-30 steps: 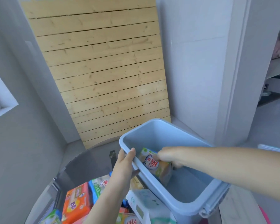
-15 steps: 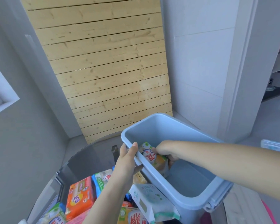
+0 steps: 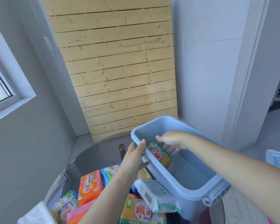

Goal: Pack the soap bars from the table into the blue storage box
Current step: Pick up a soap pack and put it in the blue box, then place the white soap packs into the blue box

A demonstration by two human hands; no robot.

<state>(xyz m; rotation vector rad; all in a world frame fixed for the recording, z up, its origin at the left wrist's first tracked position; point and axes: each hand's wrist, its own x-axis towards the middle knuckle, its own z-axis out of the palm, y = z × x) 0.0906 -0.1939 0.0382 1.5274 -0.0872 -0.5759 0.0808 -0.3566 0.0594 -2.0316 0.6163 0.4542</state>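
Note:
The blue storage box (image 3: 196,186) stands at the right of the round glass table. My left hand (image 3: 134,156) grips its near left rim. A yellow-orange soap bar (image 3: 160,156) with red lettering leans inside the box against the left wall. My right hand (image 3: 171,141) hovers inside the box just above and right of that bar, fingers spread, holding nothing. On the table to the left lie more wrapped soap bars: an orange pack (image 3: 90,185), a green-and-yellow pack (image 3: 136,210), and a blue-edged pack (image 3: 109,172).
A white wet-wipes pack (image 3: 152,193) lies against the box's left side. A wooden slatted panel (image 3: 118,67) leans on the wall behind. A pale blue lid (image 3: 277,159) rests at the far right. The table edge (image 3: 74,160) curves on the left.
My right hand has let go of the yellow-orange soap bar and lifted away with fingers spread; the bar now rests inside the box. The left hand keeps its hold on the rim.

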